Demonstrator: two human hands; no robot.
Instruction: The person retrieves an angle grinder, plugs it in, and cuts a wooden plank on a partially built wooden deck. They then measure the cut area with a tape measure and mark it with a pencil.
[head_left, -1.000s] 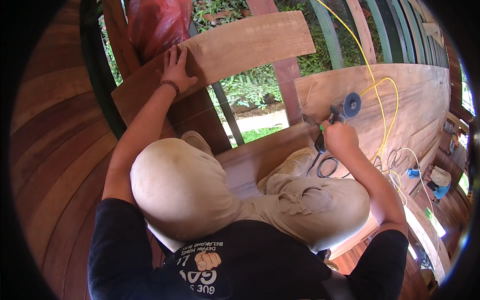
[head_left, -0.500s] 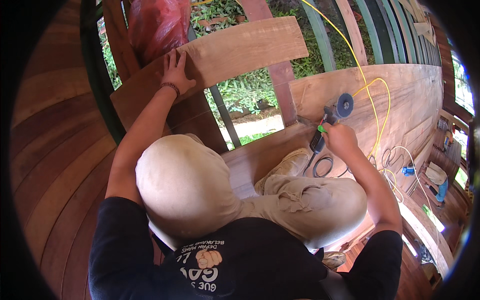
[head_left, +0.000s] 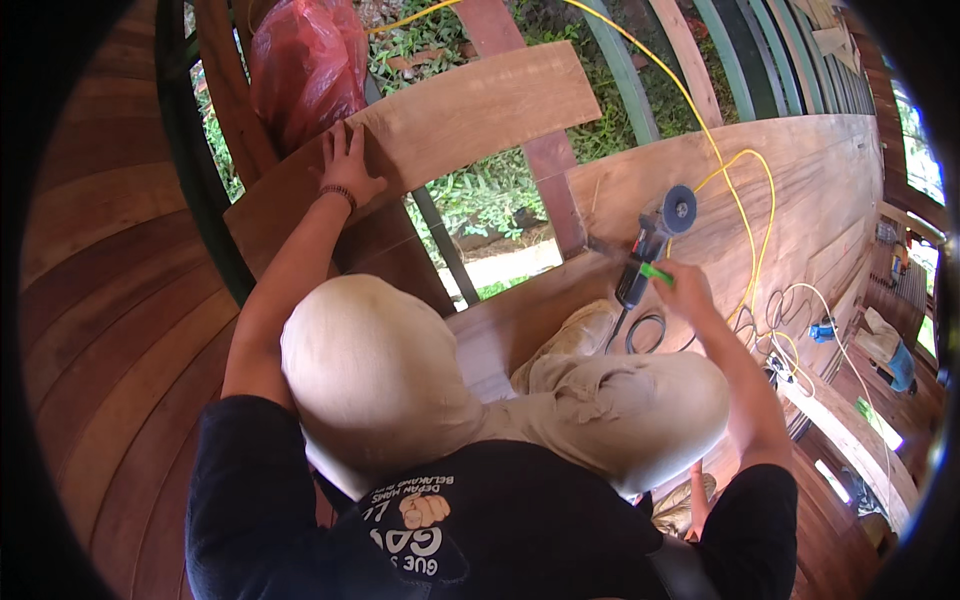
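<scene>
**Plank lay slantwise under open left hand**

The plank (head_left: pixel 480 112)'s long axis ran lower left to upper right, across a reddish beam (head_left: pixel 553 190). Fingers spread, the left hand (head_left: pixel 349 172) pressed it; the right hand (head_left: pixel 688 289) gripped a green-handled tool (head_left: pixel 655 272) pointing leftward.

Daylight comes from outside, and the pale ground (head_left: pixel 512 261) ahead of me is almost white. My left knee (head_left: pixel 365 370) is bright, while the floor planks (head_left: pixel 125 330) at left lie dim and bend strongly where the view ends in black. The green-handled tool (head_left: pixel 653 271) in my right hand (head_left: pixel 688 292) looks somewhat blurred.
</scene>
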